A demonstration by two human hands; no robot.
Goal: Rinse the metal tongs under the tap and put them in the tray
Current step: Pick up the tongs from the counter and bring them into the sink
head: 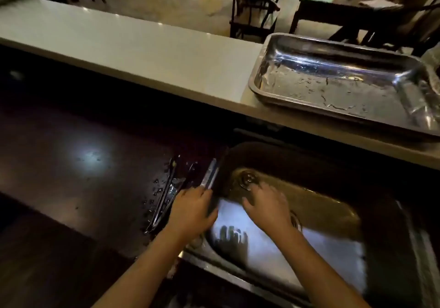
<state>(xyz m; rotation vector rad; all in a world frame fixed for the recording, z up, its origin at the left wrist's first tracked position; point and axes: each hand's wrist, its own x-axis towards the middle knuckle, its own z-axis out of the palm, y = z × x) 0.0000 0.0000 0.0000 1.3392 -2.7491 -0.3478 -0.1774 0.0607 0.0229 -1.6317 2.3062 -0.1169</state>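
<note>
My left hand [191,209] grips one pair of metal tongs [210,174] by the near end, at the left rim of the sink [333,215]. The tongs point away from me along the rim. Another pair of metal tongs [165,192] lies on the wet dark counter just to the left of that hand. My right hand [266,204] hovers over the sink basin near the drain [248,179], fingers spread, holding nothing. A steel tray [266,69] with water drops stands on the raised pale ledge at the upper right. No tap is in view.
The dark counter [71,165] stretches to the left, with water drops near the tongs. A pale ledge [142,50] runs behind the sink. Beyond it stand dark chairs [254,8] and a table [345,12]. Crinkled plastic [433,62] shows at the right edge.
</note>
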